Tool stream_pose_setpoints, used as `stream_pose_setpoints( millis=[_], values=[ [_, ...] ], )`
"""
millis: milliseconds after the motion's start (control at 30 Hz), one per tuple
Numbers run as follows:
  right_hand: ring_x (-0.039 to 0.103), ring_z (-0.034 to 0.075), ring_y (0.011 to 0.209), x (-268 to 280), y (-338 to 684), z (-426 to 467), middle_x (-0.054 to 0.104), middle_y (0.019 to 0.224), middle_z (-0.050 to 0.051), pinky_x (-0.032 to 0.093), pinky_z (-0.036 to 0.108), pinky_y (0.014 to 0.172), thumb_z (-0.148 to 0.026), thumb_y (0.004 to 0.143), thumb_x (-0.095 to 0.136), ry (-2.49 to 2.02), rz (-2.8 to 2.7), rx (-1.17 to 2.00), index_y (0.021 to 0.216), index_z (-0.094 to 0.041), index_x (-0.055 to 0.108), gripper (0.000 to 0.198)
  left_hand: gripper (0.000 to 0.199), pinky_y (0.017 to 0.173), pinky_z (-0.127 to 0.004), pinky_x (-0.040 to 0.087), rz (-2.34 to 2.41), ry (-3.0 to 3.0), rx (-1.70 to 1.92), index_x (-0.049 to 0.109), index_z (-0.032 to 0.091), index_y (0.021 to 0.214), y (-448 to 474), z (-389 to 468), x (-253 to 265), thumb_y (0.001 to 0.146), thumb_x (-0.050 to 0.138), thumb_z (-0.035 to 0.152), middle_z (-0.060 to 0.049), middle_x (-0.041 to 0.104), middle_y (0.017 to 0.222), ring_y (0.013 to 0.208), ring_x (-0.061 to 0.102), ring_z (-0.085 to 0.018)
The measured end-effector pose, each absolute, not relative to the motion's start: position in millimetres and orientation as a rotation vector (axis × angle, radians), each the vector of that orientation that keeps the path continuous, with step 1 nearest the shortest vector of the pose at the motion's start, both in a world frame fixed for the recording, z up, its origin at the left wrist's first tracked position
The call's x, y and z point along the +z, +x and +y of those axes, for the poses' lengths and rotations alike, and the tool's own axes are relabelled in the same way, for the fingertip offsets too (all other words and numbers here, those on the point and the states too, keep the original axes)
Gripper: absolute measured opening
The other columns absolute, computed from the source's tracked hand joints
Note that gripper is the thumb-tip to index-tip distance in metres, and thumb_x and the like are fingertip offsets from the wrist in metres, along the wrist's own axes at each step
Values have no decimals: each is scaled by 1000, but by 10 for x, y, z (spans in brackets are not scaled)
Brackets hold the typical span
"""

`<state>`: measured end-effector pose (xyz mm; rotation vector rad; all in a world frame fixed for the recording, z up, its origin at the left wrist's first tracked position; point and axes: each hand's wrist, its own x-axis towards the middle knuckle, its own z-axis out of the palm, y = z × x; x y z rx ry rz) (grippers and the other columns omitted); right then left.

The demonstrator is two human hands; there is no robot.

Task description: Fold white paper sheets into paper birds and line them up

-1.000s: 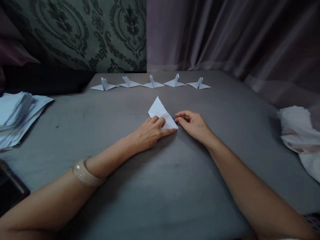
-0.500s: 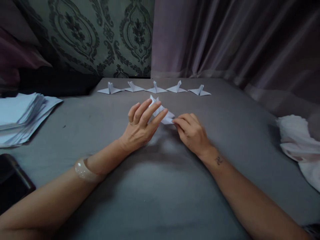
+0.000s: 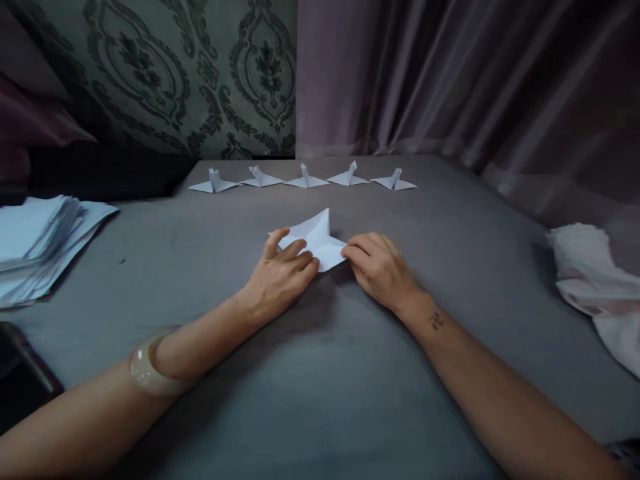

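A partly folded white paper [image 3: 323, 247] with pointed corners is spread just above the grey cloth, between my two hands. My right hand [image 3: 380, 267] pinches its right corner between thumb and fingertips. On the other side, my left hand [image 3: 287, 270] has its bent fingers over the paper's near left part; its thumb is hidden beneath. Beyond the hands stands a row of several folded paper pieces, each with flat side points and an upright middle, among them a folded paper bird [image 3: 306, 179] at the centre.
At the left lies a stack of white paper sheets [image 3: 35, 233], with a dark phone-like object [image 3: 23, 373] nearer me. Crumpled white cloth or plastic [image 3: 595, 280] sits at the right edge. A purple curtain [image 3: 345, 80] and patterned wall [image 3: 210, 73] close off the back.
The folded paper has opened flatter, its surface now facing me. My left fingers have come down and curled onto it. The right hand still pinches the same corner.
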<state>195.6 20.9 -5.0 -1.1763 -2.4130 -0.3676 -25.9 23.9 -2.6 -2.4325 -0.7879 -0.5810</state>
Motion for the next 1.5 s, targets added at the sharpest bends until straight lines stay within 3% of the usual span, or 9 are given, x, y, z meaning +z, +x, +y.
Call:
stream_pose_setpoints(
  millis=[133, 267, 367, 533, 800, 933, 1133, 1267, 1500],
  values=[
    [50, 20, 85, -45, 1975, 197, 64, 95, 7, 37, 32, 75, -11, 93, 45, -1254, -2545, -205, 91, -17, 65, 22, 25, 106, -47, 28, -881, -2486, -476, 64, 17, 79, -207, 110, -17, 90, 43, 7, -2, 68, 72, 88, 62, -20],
    [54, 17, 86, 10, 2012, 168, 62, 100, 6, 40, 29, 73, -19, 95, 46, -1347, -2532, 156, 95, -18, 65, 19, 26, 104, -48, 30, -996, -2576, -371, 62, 17, 71, -144, -12, 8, 88, 44, 7, -3, 67, 69, 79, 62, -19],
    [57, 15, 83, 43, 2051, 174, 61, 101, 4, 42, 27, 73, -25, 94, 50, -1425, -2438, 406, 96, -21, 67, 18, 29, 100, -48, 32, -1086, -2661, -376, 63, 17, 74, -144, -14, 60, 94, 42, 19, -4, 67, 69, 76, 62, -19],
    [59, 14, 79, -4, 2071, 227, 63, 94, 3, 42, 28, 71, -28, 92, 52, -1482, -2288, 551, 90, -23, 70, 18, 35, 95, -48, 35, -1240, -2747, -435, 66, 17, 81, -189, 81, 140, 98, 37, 28, -5, 69, 69, 72, 64, -19],
    [55, 13, 67, -99, 1997, 250, 63, 82, 1, 38, 26, 60, -26, 84, 59, -1630, -2070, 497, 85, -21, 63, 6, 31, 89, -47, 36, -1359, -2733, -440, 65, 17, 80, -111, 243, 136, 94, 42, 30, -6, 68, 68, 68, 62, -21],
    [54, 13, 72, -137, 1985, 257, 62, 88, 2, 39, 26, 63, -18, 82, 59, -1547, -2034, 498, 86, -20, 59, 4, 25, 87, -47, 35, -1369, -2723, -433, 64, 16, 94, -109, 337, 72, 92, 47, 33, -8, 69, 73, 74, 63, -24],
    [54, 18, 93, -135, 1921, 195, 63, 93, 6, 42, 30, 79, 0, 86, 42, -1244, -2330, 400, 92, -18, 63, 28, 41, 88, -45, 32, -1348, -2816, -475, 57, 17, 109, -307, 440, 92, 85, 59, 51, -9, 68, 91, 87, 59, -26],
    [53, 19, 92, -87, 1881, 121, 62, 96, 7, 42, 31, 75, -2, 89, 43, -1295, -2419, 297, 98, -19, 65, 30, 27, 84, -43, 32, -1181, -2891, -391, 62, 20, 102, -467, 462, 259, 89, 55, 42, -10, 64, 108, 98, 52, -28],
    [52, 19, 93, -21, 1839, 67, 61, 99, 8, 39, 29, 68, -4, 91, 42, -1365, -2518, 160, 102, -19, 66, 30, 26, 79, -36, 33, -1112, -3018, -337, 68, 26, 96, -560, 496, 500, 93, 48, 43, -6, 65, 104, 93, 52, -24]
  ],
)
